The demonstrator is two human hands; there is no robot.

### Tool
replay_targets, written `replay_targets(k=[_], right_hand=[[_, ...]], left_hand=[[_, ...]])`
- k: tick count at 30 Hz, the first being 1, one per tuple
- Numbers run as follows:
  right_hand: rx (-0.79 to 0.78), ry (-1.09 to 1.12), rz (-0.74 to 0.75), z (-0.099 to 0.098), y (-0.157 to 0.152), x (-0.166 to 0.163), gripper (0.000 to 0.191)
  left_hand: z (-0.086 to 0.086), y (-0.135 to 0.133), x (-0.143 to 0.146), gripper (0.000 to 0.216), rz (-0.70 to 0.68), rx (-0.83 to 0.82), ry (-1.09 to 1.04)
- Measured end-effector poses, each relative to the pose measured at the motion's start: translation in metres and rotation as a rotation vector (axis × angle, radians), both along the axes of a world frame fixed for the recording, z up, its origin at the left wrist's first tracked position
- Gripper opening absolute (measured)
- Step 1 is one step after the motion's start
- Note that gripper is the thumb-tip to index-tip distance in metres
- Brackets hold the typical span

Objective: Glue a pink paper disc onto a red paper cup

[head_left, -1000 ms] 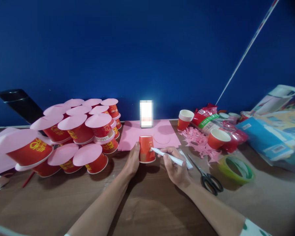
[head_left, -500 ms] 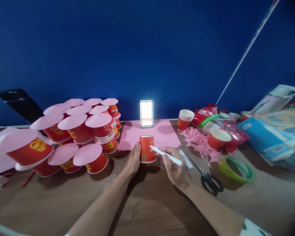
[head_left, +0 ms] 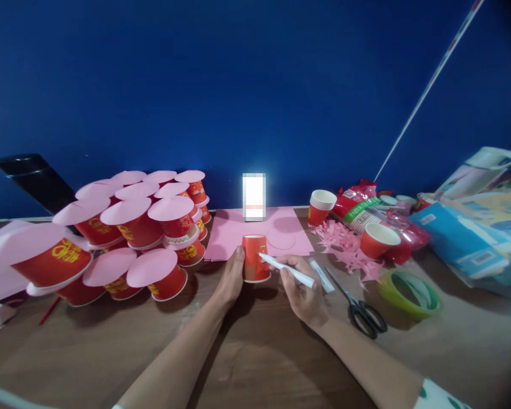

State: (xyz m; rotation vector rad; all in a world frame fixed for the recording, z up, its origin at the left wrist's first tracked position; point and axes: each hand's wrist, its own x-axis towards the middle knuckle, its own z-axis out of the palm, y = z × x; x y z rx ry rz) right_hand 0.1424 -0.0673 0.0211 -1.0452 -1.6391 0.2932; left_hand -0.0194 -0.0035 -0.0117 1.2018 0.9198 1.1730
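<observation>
A red paper cup [head_left: 252, 270] stands upside down on the wooden table in front of me. My left hand [head_left: 230, 277] grips it from the left side, thumb toward me. In my right hand [head_left: 301, 292] is a white marker pen [head_left: 287, 269], held like a writing tool. Its tip is at the cup's right front, on or very close to the surface. Behind the cup lies pink paper [head_left: 230, 230] with a round outline or disc on it. A clear-and-white pen cap or second pen [head_left: 322, 276] rests just beyond my right hand.
Stacked red cups with pink paper discs [head_left: 128, 210] fill the left. On the right are scissors [head_left: 364, 315], a roll of yellow-green tape [head_left: 409, 295], pink scraps [head_left: 344, 244], a cup stack [head_left: 321, 204], a single cup [head_left: 377, 241] and a blue packet [head_left: 460, 238]. A bright phone-like screen [head_left: 254, 196] stands behind.
The marker and my right hand have shifted very slightly left along the cup's face. My left hand and the cup stay in place.
</observation>
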Motion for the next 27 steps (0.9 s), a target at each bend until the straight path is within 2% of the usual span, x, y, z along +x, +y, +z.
replay_targets(k=[10, 20, 27], right_hand=[[-0.012, 0.026, -0.010, -0.0009, 0.0008, 0.0027, 0.014], [-0.039, 0.056, -0.016, 0.0001, 0.0015, 0.0026, 0.013], [-0.035, 0.089, -0.063, 0.0057, -0.0022, 0.0012, 0.014]], left_hand=[[-0.0057, 0.0026, -0.0004, 0.061, 0.025, 0.017, 0.004], [0.0016, 0.0011, -0.0009, 0.063, 0.031, 0.048, 0.078], [-0.0033, 0.0033, -0.0009, 0.060, 0.058, 0.026, 0.062]])
